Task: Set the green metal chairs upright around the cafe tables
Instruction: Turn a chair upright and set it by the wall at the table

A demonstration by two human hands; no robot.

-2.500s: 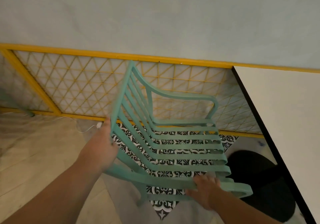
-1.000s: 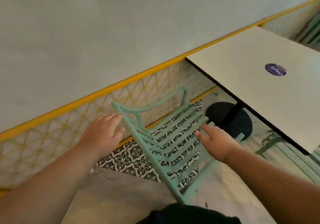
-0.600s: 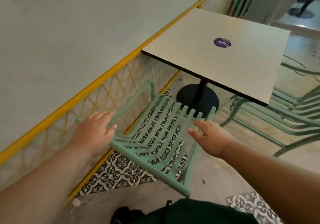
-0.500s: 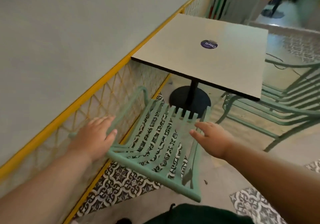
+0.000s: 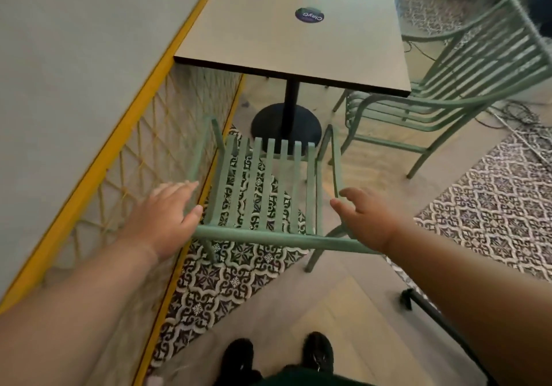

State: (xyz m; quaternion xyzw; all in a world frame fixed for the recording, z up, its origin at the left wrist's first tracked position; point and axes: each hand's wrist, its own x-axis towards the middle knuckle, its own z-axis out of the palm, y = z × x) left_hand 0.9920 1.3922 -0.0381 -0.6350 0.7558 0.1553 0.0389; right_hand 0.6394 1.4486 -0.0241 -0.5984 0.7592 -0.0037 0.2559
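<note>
A smooth pale wall (image 5: 74, 57) runs along the left above a yellow wire lattice (image 5: 143, 158). The left hand (image 5: 164, 218) has straight, spread fingers by the left end of the green metal chair (image 5: 263, 236). The chair is slatted and tubular, and stands upright facing a square pale table (image 5: 268, 36) on a black post. The right hand (image 5: 369, 221), fingers loosely spread, is at the right end of the back rail. Contact is unclear for both hands. Far right, a second green chair (image 5: 466, 66) stands upright beside the table. The floor (image 5: 343, 311) is pale wood with patterned black-and-white tiles (image 5: 493, 206).
</note>
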